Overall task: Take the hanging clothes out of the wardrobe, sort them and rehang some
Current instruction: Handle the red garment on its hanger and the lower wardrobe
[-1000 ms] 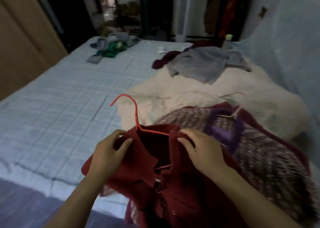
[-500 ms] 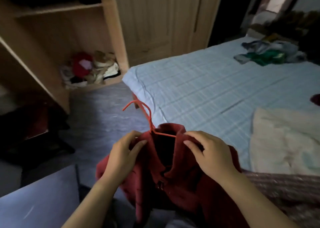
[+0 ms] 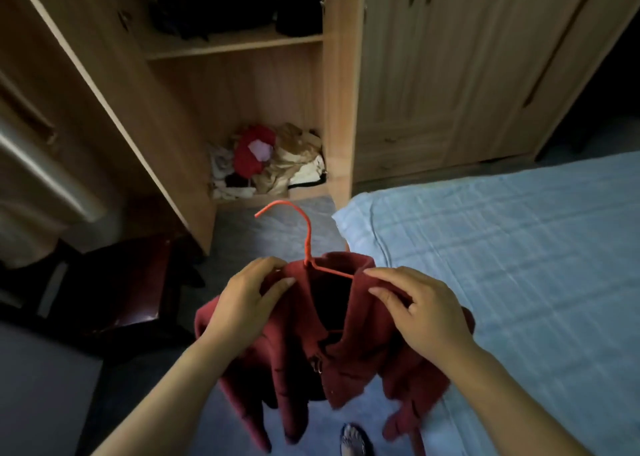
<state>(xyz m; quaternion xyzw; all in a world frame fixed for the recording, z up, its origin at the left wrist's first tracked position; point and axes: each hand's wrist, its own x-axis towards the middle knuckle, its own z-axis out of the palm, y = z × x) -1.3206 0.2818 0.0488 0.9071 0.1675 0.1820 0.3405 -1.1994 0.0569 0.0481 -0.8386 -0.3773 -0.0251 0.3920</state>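
Red jacket (image 3: 346, 351) on its orange hanger (image 3: 307, 237), collar pinched by the left hand (image 3: 242, 303) and right hand (image 3: 424, 313), now faces the open wardrobe (image 3: 341, 109) at 12 o'clock, with the bed (image 3: 519, 247) swung round to 3 o'clock, so rehanging looks next.

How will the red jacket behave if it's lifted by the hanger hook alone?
Probably floppy: the red jacket sags in folds below the left hand and right hand gripping its collar. It looks thick and fuzzy, so likely heavy for the thin wire hanger, which may flex. One shoulder might slip off, since the collar sits bunched on the wire.
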